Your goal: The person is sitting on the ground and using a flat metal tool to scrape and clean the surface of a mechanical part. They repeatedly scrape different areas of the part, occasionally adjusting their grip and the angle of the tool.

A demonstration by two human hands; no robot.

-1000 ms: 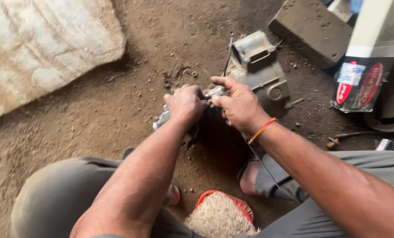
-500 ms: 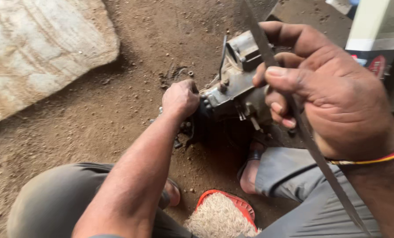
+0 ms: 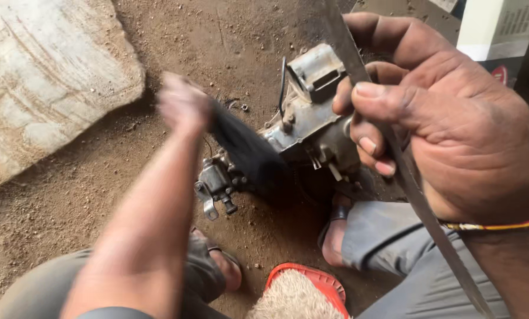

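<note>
— Carburetor (image 3: 312, 127): where does it sit?

— At centre, on brown gritty dirt (image 3: 99, 195); a grey cast-metal block, boxy on top, with a small lever bracket (image 3: 214, 189) at its 8 o'clock.

— The hands?

— Right hand (image 3: 442, 118), at 3 o'clock, is closed around a long flat metal strip (image 3: 418, 201) (dull, blade-like) that slants across the body. Left hand (image 3: 182, 103) is blurred at 10 o'clock, closed on a dark brush (image 3: 247, 153) whose bristles cover the casting's left side.

— Around it?

— A pale rough stone slab (image 3: 46, 77) at 10 o'clock; a red-rimmed fuzzy mat (image 3: 303, 289) at 6 o'clock; grey trouser legs and sandalled feet below.
</note>
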